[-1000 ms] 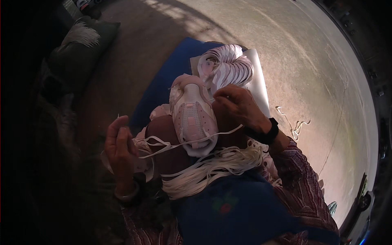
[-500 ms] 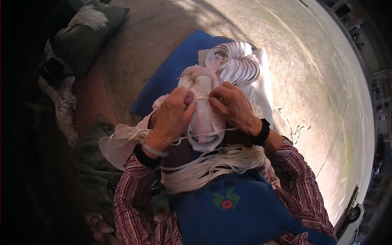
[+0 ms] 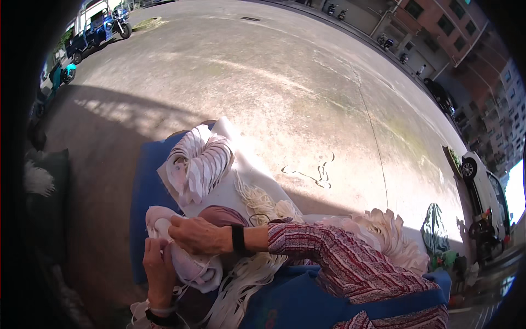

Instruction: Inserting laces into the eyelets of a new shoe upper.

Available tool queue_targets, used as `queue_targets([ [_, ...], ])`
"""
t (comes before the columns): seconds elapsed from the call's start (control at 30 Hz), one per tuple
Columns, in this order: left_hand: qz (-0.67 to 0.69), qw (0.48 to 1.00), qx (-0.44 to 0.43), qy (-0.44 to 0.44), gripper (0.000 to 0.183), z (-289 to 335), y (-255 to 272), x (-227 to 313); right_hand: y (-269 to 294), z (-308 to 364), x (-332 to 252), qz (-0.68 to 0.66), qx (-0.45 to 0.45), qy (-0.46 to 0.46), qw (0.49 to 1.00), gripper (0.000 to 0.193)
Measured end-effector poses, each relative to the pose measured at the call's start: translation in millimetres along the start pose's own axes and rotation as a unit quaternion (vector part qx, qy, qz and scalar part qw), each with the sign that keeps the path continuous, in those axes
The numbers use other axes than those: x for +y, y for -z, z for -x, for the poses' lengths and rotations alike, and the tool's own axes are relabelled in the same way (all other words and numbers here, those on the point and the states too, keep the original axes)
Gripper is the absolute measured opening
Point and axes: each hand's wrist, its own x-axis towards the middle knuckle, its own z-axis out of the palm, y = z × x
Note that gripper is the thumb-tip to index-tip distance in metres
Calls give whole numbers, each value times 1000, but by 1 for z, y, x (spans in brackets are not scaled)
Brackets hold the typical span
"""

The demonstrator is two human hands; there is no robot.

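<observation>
While bent over a pale shoe upper [image 3: 201, 272], with both hands close in upon it

Beyond the blue worktop [image 3: 147, 181], wide sunlit concrete floor [image 3: 246, 82] running out to a blue three-wheeler [image 3: 101, 33] on the left and a white car [image 3: 485, 189] on the right; on that floor, a loose looped lace [image 3: 323, 178], well apart from the worktop. Tighter room close in: on the white board [image 3: 241, 162], a curled row of stacked white pieces [image 3: 205, 164], and toward the near end a bundle of laces [image 3: 255, 197]. Past the striped right sleeve [image 3: 339, 255], ruffled pale pieces [image 3: 394, 236]; between the upper and the blue apron [image 3: 290, 301], more laces [image 3: 241, 285], hanging loose.

Swallowed in part by the dark rim, a green sack [image 3: 52, 214] at far left. Cut off by the lower edge, the left forearm; too dark to make out, the lower left corner. Covered by the right hand [image 3: 200, 236], part of the upper's middle.

Right fingers bent and bunched over the upper; left hand [image 3: 158, 268] raised at its left side, thumb close to the fingertips. Cannot tell, for either, whether clamped on a lace or edge, or slightly apart. Shoe upper directly beneath the right fingers and just right of the left, one end showing beyond the right fingertips, the other nearer the apron
</observation>
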Motion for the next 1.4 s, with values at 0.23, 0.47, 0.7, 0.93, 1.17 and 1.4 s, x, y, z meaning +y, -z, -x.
queue_targets([
  [0.23,-52,991,-50,-108,16,-17,1,25,-6,-7,19,33,23,26,999,27],
  [0.47,-66,991,-62,-97,15,-14,3,13,-13,-21,13,138,-54,51,988,28],
  [0.7,-42,994,-62,-74,20,-15,6,16,-18,-17,17,56,48,61,995,25],
  [0.93,-47,998,-33,-38,24,-11,5,15,-11,-22,17,82,-10,102,991,24],
  [1.17,-87,994,-66,0,22,-8,10,13,-14,-10,-5,35,37,31,998,19],
  [1.4,-100,990,-103,-4,24,-17,6,1,-14,-10,-7,-68,44,-63,995,15],
])
